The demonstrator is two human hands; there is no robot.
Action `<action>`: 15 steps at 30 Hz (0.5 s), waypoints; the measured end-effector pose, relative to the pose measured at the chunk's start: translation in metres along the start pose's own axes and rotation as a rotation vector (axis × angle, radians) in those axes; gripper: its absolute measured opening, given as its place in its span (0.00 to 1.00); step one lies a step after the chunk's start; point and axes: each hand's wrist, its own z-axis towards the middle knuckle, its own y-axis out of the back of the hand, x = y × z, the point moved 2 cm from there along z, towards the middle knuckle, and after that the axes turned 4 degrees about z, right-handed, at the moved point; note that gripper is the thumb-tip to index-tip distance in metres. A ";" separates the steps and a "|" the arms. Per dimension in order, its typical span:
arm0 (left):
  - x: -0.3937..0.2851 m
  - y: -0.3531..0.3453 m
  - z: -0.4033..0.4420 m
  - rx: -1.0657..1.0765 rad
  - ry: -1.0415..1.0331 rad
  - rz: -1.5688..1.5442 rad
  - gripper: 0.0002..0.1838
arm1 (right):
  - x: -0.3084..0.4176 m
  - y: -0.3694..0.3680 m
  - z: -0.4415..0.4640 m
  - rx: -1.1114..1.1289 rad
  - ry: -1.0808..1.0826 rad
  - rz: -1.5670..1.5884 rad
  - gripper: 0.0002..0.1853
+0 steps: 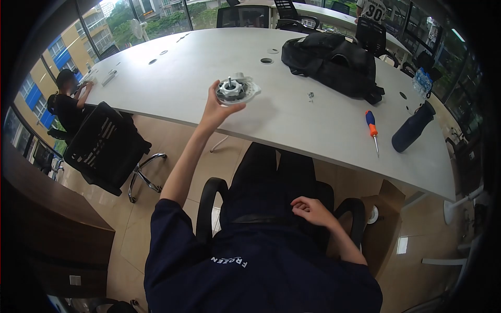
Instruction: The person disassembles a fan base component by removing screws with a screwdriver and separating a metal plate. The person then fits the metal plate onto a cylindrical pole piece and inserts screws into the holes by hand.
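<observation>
Above the table's near edge, my left hand [216, 108] grips a small electric motor [232, 89] in a white plastic housing. A thin metal shaft points up from its middle, and a white ribbed part surrounds the shaft. My thumb and fingers close around the housing's left and lower sides; its underside is hidden. My right hand [313, 211] rests over my lap near the chair's armrest, its fingers curled together with nothing visible in them. Right of the motor, a screwdriver [371, 125] with an orange and blue handle lies on the white table [209, 62].
A little pile of screws [311, 97] lies near a black backpack [334, 62]. A dark bottle [413, 128] stands to the right, close to a pack of water bottles [422, 81]. A person [68, 99] sits at the far left, beyond an office chair [109, 148]. An open cardboard box [383, 224] is on the floor.
</observation>
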 end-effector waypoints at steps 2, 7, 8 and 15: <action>0.011 0.010 0.017 0.001 0.038 0.027 0.65 | -0.002 -0.016 -0.010 -0.242 0.117 -0.304 0.12; 0.025 0.014 0.045 -0.026 0.182 0.195 0.67 | 0.003 -0.016 -0.005 -0.234 0.184 -0.396 0.10; 0.025 0.013 0.048 -0.012 0.210 0.167 0.68 | 0.006 -0.015 -0.003 -0.184 0.156 -0.420 0.10; 0.077 0.008 0.085 -0.021 0.110 0.323 0.71 | -0.001 -0.021 -0.004 -0.237 0.202 -0.458 0.10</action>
